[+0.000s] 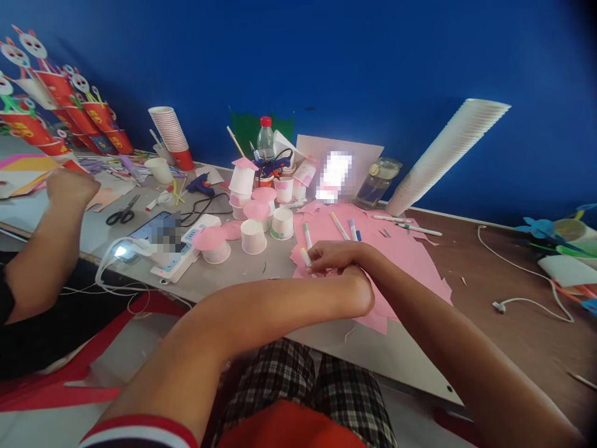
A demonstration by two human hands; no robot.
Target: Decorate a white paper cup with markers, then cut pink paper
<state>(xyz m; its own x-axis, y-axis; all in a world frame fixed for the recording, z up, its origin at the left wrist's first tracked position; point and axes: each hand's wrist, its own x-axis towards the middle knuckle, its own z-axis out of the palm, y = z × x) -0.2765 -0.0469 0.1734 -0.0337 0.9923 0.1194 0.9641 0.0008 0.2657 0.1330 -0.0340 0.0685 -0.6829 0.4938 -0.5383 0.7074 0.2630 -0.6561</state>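
Note:
My right hand (333, 255) is over the pink paper (410, 267), fingers closed around a white marker with a yellow end (305, 256). My left forearm reaches across the front of the table, and my left hand (361, 291) is bent at the wrist just below the right one. Its fingers are hidden from this view. Several more markers lie on the paper beyond my hands, among them one with a green end (307, 235) and a blue-capped one (353, 230). Pink-topped paper cups (212, 249) stand to the left of the paper.
A tall leaning stack of white cups (448, 158), a glass jar (379, 182) and a lit phone (333, 177) line the back. Left are a power strip (180, 258), scissors (122, 213), a glue gun (200, 185) and another person's closed hand (72, 188). A white cable (527, 300) lies right.

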